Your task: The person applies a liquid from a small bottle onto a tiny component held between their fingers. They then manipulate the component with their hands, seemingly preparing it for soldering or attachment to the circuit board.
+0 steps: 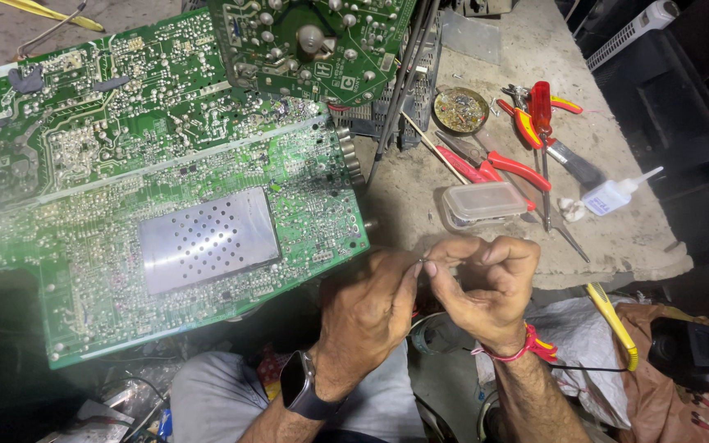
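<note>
A tiny dark part (422, 261), too small to identify, sits pinched between the fingertips of both hands, just below the table edge. The left hand (368, 308) grips it with thumb and forefinger; the right hand (486, 283) curls around and pinches it from the other side. Left of the left hand lies a large green circuit board (125, 221). Above the right hand sit a clear plastic box (484, 202) and red-handled pliers (494, 164).
</note>
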